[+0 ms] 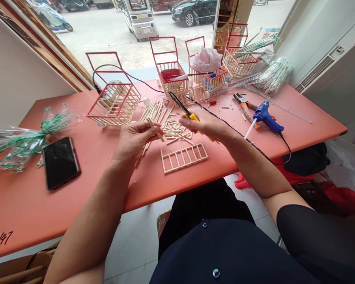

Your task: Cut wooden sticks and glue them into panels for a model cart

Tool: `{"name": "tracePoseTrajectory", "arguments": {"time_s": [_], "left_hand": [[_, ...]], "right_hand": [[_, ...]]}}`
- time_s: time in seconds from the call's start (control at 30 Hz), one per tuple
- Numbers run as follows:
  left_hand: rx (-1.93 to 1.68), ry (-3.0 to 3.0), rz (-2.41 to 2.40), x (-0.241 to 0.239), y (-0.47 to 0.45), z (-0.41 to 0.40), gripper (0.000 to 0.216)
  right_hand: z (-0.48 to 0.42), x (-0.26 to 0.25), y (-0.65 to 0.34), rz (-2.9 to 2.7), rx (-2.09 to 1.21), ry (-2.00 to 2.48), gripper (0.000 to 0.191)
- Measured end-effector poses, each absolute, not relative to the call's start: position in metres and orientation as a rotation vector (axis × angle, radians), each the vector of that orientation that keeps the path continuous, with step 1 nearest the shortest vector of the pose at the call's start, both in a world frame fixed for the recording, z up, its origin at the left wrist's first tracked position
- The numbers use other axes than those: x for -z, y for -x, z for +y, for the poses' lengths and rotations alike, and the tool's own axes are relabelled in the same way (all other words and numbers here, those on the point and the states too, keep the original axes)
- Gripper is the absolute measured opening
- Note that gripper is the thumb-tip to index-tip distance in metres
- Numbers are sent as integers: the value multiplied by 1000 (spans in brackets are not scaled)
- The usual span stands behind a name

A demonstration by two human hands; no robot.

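Note:
My left hand [137,136] pinches a couple of short wooden sticks [155,129] between thumb and fingers, above the table's front half. In my right hand [205,125] are yellow-handled scissors [180,103], their long dark blades pointing away and to the left, clear of the sticks I hold. A pile of cut wooden sticks [176,128] lies between and beyond both hands. Close to the table's front edge, below the hands, rests a flat ladder-shaped stick frame [185,157].
Small stick carts with red trim, such as one cart [115,100], line the back. At right lie a blue glue gun [268,118] with its cord and orange-grey pliers [245,104]. A phone [61,162] and plastic-wrapped bundles [51,126] are at left.

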State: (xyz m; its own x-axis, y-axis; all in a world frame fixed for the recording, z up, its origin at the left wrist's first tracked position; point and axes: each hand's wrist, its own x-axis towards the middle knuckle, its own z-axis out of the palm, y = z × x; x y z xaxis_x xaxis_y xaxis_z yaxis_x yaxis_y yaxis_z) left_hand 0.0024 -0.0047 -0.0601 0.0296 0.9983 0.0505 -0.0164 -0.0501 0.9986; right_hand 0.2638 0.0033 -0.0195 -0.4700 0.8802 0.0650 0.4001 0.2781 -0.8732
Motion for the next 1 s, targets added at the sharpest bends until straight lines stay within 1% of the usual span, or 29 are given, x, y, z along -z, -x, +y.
{"name": "tracePoseTrajectory", "arguments": {"time_s": [0.13, 0.27, 0.4, 0.57, 0.73, 1.0], "left_hand": [[-1000, -1250, 1073, 48, -3, -13, 58], [-855, -1290, 1017, 38, -3, -18, 66], [-690, -1397, 935, 24, 2, -14, 62], [-584, -1502, 863, 9, 5, -6, 53], [-594, -1536, 830, 19, 6, 1, 54], [-542, -1508, 773, 35, 18, 5, 47]], "right_hand": [[4, 20, -264, -2007, -1155, 1140, 62], [3, 20, -265, -2144, -1234, 1076, 63], [1, 20, -266, -2189, -1357, 1072, 66], [-2, 13, -266, -2184, -1463, 1052, 62], [-5, 6, -266, -2235, -1491, 1140, 66], [-1, 2, -258, -2415, -1445, 1222, 64]]}}
